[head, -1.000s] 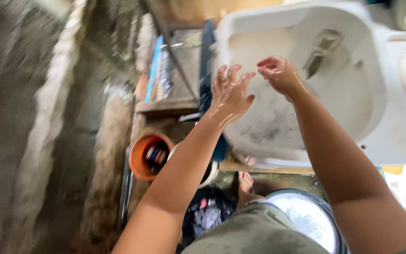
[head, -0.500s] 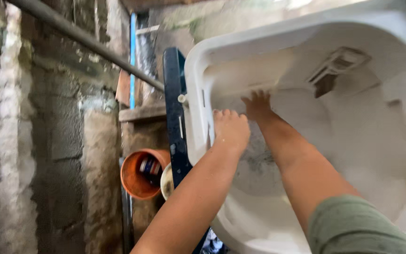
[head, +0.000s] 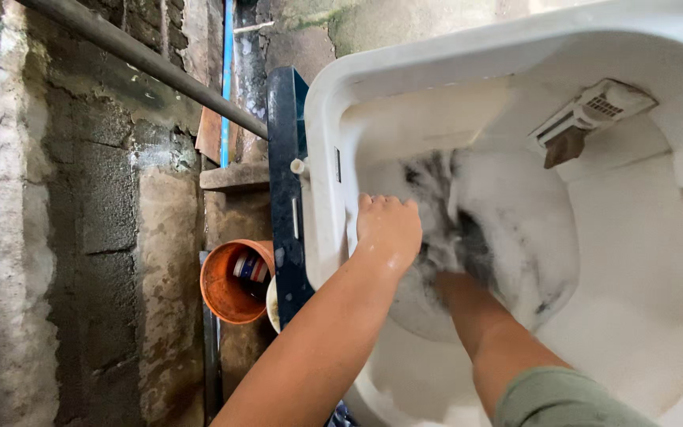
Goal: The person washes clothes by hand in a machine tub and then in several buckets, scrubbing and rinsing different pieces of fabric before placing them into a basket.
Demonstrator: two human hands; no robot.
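Note:
I look down into a white plastic washing tub (head: pixel 333 103) holding foamy water. A dark, soap-covered cloth (head: pixel 448 213) lies in the suds at the tub's middle. My left hand (head: pixel 389 225) rests against the tub's inner left wall, fingers curled downward, just left of the cloth. My right forearm (head: pixel 484 332) reaches into the foam, and its hand is sunk under the suds and the cloth, out of sight. A white lint filter with a brown flap (head: pixel 583 122) is fixed on the far inner wall.
A dark blue frame (head: pixel 286 182) runs along the tub's left side. An orange plastic pot (head: pixel 227 281) with small items inside sits below it. A rough block wall (head: pixel 81 237) and a grey pipe (head: pixel 144 59) close off the left.
Both hands have gone down from the tub's upper wall into the suds. The right hand has sunk under the foam and the dark cloth has come up into view.

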